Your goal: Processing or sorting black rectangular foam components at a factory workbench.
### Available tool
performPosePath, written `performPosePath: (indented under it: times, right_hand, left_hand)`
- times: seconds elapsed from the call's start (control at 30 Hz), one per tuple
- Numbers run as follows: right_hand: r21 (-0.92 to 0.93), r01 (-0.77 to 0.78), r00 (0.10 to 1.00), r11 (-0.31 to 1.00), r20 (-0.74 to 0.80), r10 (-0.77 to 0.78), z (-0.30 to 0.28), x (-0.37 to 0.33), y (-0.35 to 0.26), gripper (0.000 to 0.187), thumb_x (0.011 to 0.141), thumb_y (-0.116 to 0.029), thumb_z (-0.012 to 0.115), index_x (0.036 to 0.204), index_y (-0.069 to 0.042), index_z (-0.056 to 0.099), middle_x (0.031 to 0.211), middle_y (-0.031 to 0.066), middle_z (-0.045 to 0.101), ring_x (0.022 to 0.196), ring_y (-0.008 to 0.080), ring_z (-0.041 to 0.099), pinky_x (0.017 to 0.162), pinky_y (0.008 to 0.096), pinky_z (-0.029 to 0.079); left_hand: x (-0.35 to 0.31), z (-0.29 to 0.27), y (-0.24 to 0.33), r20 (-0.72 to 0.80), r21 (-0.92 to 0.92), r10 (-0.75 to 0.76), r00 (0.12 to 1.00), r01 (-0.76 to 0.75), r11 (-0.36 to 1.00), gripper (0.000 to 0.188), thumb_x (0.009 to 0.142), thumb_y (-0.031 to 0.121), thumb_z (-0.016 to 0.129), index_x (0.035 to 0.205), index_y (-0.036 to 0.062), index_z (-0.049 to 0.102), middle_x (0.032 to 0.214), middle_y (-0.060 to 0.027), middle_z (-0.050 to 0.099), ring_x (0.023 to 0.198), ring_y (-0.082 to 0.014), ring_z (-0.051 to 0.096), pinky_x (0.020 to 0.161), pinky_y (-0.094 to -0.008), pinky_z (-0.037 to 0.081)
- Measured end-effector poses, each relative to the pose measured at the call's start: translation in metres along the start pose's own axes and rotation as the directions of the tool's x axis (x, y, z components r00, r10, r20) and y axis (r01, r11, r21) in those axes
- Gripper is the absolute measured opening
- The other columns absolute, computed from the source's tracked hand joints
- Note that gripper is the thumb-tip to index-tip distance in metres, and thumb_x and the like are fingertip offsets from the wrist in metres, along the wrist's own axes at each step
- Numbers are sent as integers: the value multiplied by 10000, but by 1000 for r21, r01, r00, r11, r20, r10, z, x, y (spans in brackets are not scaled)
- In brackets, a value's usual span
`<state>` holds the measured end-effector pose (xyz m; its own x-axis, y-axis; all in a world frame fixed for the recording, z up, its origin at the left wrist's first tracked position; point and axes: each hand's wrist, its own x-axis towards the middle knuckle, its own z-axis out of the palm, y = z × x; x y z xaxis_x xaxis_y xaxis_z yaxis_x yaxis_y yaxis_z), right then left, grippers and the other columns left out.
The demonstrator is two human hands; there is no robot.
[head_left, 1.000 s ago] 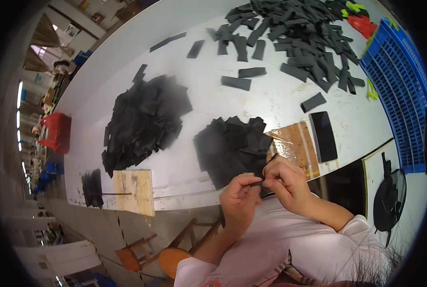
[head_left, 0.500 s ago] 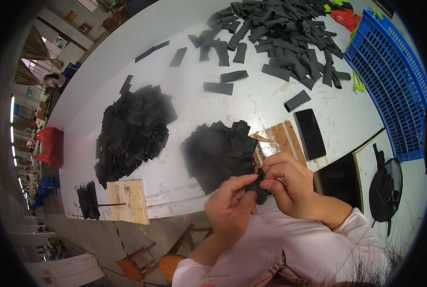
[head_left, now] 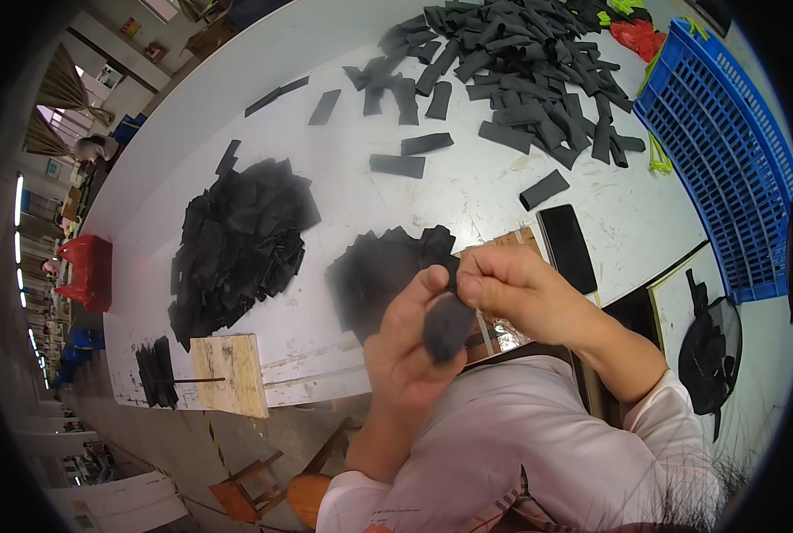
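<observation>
The black piece (head_left: 448,332) is between the two hands, in front of the person's shirt and just off the near edge of the tabletop (head_left: 348,191). Half a second ago it was a small bunch pinched between the fingertips of both hands; now it shows as a fuller, rounded shape with one blunt end toward the viewer. The left hand (head_left: 398,346) has opened from that pinch, so the piece lies across its palm with digits along its left and near sides; how firmly they press cannot be told. The right hand (head_left: 516,289) has curled into a fist, thumb pressed down, and its grip looks clamped on the far right end of the piece. This suggests that the piece is being drawn or reshaped between the hands, and that the handling is still under way.

Just beyond the left hand lies the near heap (head_left: 365,275) of flat black pieces, with the brown board (head_left: 516,238) and the phone (head_left: 567,249) to its right. The left heap (head_left: 237,244) is larger, and a wooden block (head_left: 228,373) sits at the near left edge. Far off is a pile of dark tubes (head_left: 539,75), a few lying loose on its near side, with the blue basket (head_left: 721,169) to the right. None of these shows any evident change.
</observation>
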<state>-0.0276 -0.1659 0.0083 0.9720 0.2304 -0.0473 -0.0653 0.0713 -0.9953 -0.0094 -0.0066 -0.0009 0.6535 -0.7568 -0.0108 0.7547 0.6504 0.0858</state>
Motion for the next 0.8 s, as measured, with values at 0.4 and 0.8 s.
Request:
performPosePath:
  times: [0.4,0.8]
  right_hand:
    - [144,-142,990,979,23,140,-1,28,36,272,838,-245,525,641,-62,486,539,-24,402,464,47,357,408,187,265]
    - [-49,-203,979,978,11,204,-15,16,79,212,827,-210,517,727,-24,544,623,31,497,568,130,485,493,253,362]
  left_hand:
    - [5,-44,6,-181,-335,61,982,-120,935,267,892,80,330,1073,-39,485,704,-41,562,336,-17,277,332,-152,231]
    - [3,-40,-19,-8,997,553,833,-35,67,282,776,7,521,1057,19,516,880,-63,565,630,-82,485,561,-200,409]
